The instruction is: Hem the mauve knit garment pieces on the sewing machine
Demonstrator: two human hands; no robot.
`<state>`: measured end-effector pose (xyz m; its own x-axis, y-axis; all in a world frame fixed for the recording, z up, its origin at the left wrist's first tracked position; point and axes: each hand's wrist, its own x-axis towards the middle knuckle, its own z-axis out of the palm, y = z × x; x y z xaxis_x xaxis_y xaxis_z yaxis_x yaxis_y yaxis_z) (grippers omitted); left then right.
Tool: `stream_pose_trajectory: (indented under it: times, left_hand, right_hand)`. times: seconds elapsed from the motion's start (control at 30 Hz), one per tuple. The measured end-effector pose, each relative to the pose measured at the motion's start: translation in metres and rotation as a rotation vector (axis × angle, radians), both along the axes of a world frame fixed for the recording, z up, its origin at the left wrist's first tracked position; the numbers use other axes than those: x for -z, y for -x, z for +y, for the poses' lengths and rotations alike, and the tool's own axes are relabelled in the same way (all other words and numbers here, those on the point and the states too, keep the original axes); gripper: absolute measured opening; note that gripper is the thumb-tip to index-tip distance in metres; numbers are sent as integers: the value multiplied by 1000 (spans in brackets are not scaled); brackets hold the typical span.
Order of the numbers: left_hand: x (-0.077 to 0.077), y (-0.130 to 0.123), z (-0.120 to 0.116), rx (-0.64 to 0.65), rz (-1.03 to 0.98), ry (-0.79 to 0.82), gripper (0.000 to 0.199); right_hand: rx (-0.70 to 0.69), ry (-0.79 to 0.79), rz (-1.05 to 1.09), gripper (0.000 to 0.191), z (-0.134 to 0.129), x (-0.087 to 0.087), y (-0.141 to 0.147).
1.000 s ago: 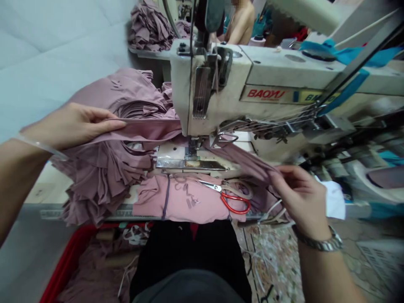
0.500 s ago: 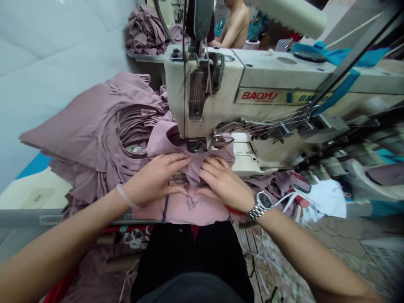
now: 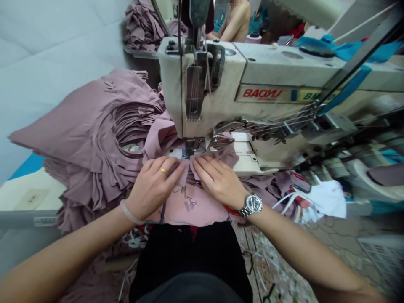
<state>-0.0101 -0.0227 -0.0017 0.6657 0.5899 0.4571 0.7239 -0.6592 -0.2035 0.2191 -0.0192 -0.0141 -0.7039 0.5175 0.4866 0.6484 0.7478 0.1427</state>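
Under the needle area of a sewing machine (image 3: 268, 71) lies a mauve fabric piece (image 3: 158, 134). My left hand (image 3: 154, 181), with a ring and a wristband, pinches its near edge just left of the presser foot (image 3: 190, 147). On the right side of the foot, my right hand (image 3: 217, 179), with a metal watch at the wrist, has its fingers bent and closed on the same fabric. Both thumbs are mostly hidden. Pink cloth (image 3: 195, 208) with dark marks covers the table edge below my hands.
A tall stack of mauve fabric pieces (image 3: 85, 113) fills the left of the table. White cloth (image 3: 328, 198) and mauve scraps lie on the right. Thread cones (image 3: 360, 172) stand at far right. Behind the machine are another fabric pile (image 3: 143, 27) and a person's bare arm (image 3: 235, 25).
Both hands have closed on the fabric's edge, and the left fingers have bent inward. The fabric has drawn back from the foot, baring part of the plate. The view has shifted slightly.
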Motion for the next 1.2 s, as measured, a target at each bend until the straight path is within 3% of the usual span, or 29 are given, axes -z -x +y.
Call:
stream_pose_trajectory:
  times: [0.2,0.37,0.63,0.97,1.2]
  left_hand:
    - [4,-9,-4,-49,-2,30,40]
    - [8,-15,-4,-52,-12,18,41]
    - [9,-20,-4,-71,-43,20,38]
    - [8,-13,-3,-33,-39,65,41]
    - [5,-19,1,-101,-20,62,41]
  right_hand:
    - [86,-21,66,33,-1,8,9]
    - [100,97,242,30,-4,8,18]
    - [120,-4,18,28,-12,-3,23]
    - [136,92,134,36,-9,2,19]
    - [224,137,111,41,-4,0,26]
